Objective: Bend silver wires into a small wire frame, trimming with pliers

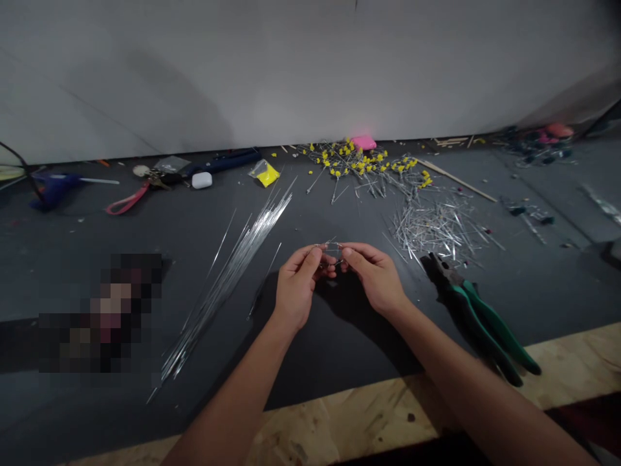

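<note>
Between my two hands, just above the dark tabletop, is a small piece of bent wire (332,249), shaped into a rough loop. My left hand (299,278) pinches its left side between thumb and fingers. On the other side my right hand (371,270) grips it the same way. The wire's finer shape is partly hidden by the fingertips. To the left of my left hand lies a bundle of long straight wires (233,281), with one loose wire (266,278) nearer the hand. Green-handled pliers (478,317) rest to the right of my right forearm.
Short cut wires (431,226) lie in a heap beyond the pliers. Behind are yellow-tipped wire pieces (359,162), a pink lump (363,142), a yellow packet (266,173) and a wooden stick (456,179). A white case (202,180) and pink strap (127,200) sit back left.
</note>
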A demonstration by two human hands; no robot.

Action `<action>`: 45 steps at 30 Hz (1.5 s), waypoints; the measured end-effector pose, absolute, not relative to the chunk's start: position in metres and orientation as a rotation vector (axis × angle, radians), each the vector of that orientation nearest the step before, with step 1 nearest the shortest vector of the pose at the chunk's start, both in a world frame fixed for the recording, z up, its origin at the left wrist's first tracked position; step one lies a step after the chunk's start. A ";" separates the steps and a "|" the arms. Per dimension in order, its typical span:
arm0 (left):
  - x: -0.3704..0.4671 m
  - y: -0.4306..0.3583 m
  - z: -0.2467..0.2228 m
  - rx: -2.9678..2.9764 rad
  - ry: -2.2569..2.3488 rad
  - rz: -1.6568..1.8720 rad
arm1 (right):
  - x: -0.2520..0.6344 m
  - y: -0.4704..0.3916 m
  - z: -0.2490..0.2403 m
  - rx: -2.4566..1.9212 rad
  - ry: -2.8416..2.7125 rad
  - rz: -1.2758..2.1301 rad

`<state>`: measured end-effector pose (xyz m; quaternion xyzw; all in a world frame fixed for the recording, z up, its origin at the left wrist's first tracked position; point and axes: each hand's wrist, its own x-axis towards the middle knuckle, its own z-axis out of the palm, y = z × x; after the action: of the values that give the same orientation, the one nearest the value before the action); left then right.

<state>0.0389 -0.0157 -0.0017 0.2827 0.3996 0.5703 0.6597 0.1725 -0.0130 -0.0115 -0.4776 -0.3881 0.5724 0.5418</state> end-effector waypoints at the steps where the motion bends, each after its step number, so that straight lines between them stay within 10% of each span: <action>1: 0.039 -0.016 -0.002 0.644 0.909 1.291 | 0.173 -0.013 -0.011 -1.135 -0.938 1.352; 45: 0.038 -0.015 -0.003 0.626 0.909 1.287 | 0.171 -0.015 -0.009 -1.164 -0.961 1.300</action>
<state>0.0380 -0.0150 -0.0027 0.2768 0.4021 0.5693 0.6616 0.1711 -0.0152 -0.0086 -0.4903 -0.4051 0.5477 0.5436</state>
